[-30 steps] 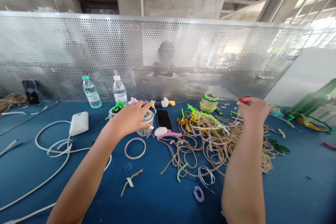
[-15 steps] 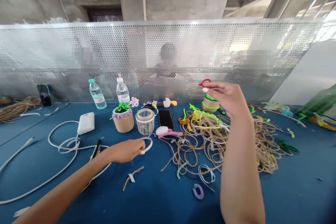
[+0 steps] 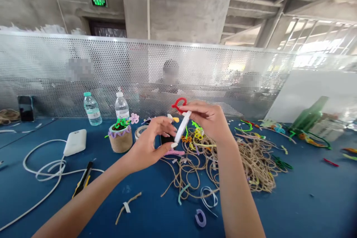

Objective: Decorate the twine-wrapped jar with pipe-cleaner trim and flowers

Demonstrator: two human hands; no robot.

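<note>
Both my hands are raised in front of me, above the table. A white ring, which looks like a nearly used-up roll of tape [image 3: 182,127], is seen edge-on between them. The thumb of my left hand [image 3: 152,143] is at its lower end, with the fingers curled around it. My right hand [image 3: 205,117] pinches its upper end, together with a red pipe cleaner [image 3: 180,103] bent into a loop. Behind my left hand, a jar with a roped rim [image 3: 139,132] and a black phone [image 3: 165,140] are partly hidden.
A tangle of jute twine [image 3: 251,163] with coloured pipe cleaners covers the centre right. At left are a twine-wrapped flowerpot [image 3: 120,142], two water bottles [image 3: 93,113], a white power bank [image 3: 75,142] with its cable, and a utility knife [image 3: 83,178]. A perforated metal screen [image 3: 134,70] stands behind.
My left hand has risen from the table with the white ring and moved right. My right hand has come left and down with the red pipe cleaner, and both now meet at the ring.
</note>
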